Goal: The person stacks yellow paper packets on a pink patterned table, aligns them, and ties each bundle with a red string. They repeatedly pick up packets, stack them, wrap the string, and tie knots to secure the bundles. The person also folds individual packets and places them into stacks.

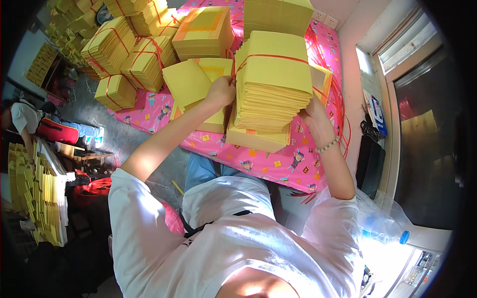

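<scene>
In front of me a tall stack of yellow paper sheets or envelopes point(273, 79) stands on more yellow stacks, with a red plastic strap point(276, 57) running across its top. My left hand point(222, 93) is at the stack's left edge, fingers closed around the red strap where it comes down the side. At the lower right side my right hand point(317, 119) grips the same stack, its fingertips partly hidden behind the paper. Underneath lies another yellow block point(258, 140). Loose yellow sheets point(186, 82) lie beside my left hand.
Strapped yellow bundles point(144, 62) crowd the left of the pink patterned table cover point(238, 156). Loose red straps point(338, 94) hang at the right. A window point(427, 129) and a plastic bottle point(382, 233) are at my right. Far left, a person point(30, 119) sits by another table.
</scene>
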Demonstrator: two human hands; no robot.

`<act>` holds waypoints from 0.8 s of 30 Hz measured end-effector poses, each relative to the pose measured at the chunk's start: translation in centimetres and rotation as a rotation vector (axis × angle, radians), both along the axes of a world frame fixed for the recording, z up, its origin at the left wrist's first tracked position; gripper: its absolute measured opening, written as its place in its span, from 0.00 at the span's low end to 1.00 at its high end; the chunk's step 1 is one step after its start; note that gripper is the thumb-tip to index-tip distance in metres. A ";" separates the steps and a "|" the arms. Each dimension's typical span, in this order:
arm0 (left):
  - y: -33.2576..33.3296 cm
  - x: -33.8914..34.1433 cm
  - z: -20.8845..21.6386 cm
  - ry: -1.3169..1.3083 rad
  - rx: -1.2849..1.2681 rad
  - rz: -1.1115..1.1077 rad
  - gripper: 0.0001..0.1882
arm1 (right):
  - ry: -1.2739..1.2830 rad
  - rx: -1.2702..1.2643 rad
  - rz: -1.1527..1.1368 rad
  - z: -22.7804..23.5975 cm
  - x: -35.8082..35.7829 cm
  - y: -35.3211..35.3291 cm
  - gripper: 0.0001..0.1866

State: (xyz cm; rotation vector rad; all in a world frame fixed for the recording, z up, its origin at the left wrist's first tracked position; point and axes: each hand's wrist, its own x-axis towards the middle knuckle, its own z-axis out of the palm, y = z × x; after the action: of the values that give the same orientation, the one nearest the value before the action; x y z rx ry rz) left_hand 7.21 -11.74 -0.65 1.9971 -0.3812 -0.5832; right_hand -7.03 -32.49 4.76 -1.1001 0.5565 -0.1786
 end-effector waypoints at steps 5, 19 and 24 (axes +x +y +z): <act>0.0 -0.8 1.5 0.166 -0.109 0.127 0.15 | 0.002 0.098 0.006 -0.4 0.5 0.4 0.17; 0.5 -0.3 3.9 0.016 0.132 0.093 0.18 | 0.046 0.260 -0.118 -1.0 -0.2 -0.4 0.14; -0.4 -1.7 6.4 0.251 -0.042 0.201 0.17 | 0.049 0.259 -0.154 -2.8 -0.4 -2.1 0.14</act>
State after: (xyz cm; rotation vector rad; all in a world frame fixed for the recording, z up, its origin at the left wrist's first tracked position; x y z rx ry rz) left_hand 5.53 -12.13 5.72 1.8669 -0.0389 -0.6812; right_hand -7.38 -34.57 1.96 -0.8125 0.6888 -0.2072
